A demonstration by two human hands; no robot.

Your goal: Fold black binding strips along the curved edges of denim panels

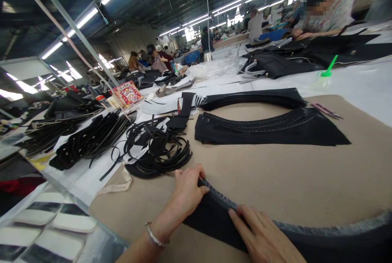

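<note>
Nearest, at the bottom of the view, with a bracelet (154, 236) around the left wrist: a curved black piece (214, 222), lying on the beige sheet (260, 173). Seen pinched near its far left end between thumb and fingertips of the left hand (188, 189). Touched at the mottled grey edging (219, 195) by fingertips of the right hand (265, 232), held close together; impossible to tell whether clamped on the edge or only pressing down.

Probably best handled in short stretches, with light, even tension between the hands. Smooth along the curve without pulling it straight; press puckers out toward the edge, and align the grey edging before pressing firmly.

Beyond the left hand, a tangle of black strips (159, 152). Ahead, near black panels (269, 130) with stitch-like marks along the curve, and beside them pink-handled snips (326, 110). Just behind, another black stack (254, 99).

Farther off, on the white tabletop (361, 87), a green-topped bottle (326, 74), dark bag pieces (275, 65) and clear plastic (214, 67). Past those, at right, a person (327, 18) with forearms on the work surface
</note>
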